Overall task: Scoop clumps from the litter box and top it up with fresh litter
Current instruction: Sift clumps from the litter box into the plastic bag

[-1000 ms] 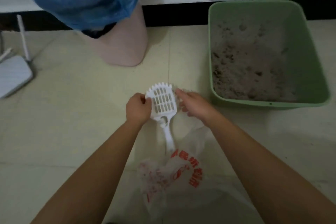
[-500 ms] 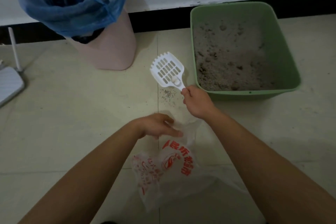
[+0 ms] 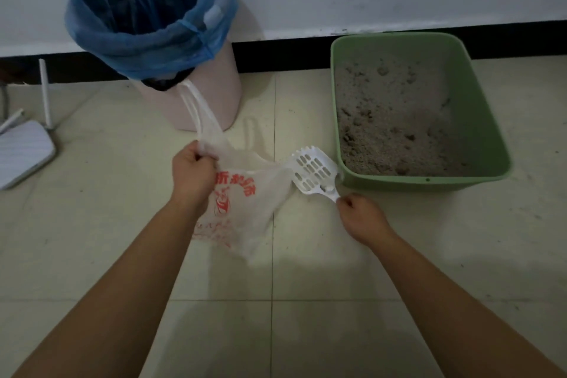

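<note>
While the left hand [image 3: 192, 173] clenches a thin plastic bag [image 3: 245, 205] by its top, the right hand [image 3: 362, 218] pinches a white scoop [image 3: 313, 170] by its handle beside the green litter box [image 3: 478, 120], where clumps remain; scooping and refilling apparently lie ahead.

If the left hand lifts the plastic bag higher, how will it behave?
The plastic bag probably stays floppy: it crumples and sags below the left hand. It looks light and likely empty, being thin and see-through. It may drift easily.

Single head view, steeply down, floor [image 3: 92, 239] near.
</note>
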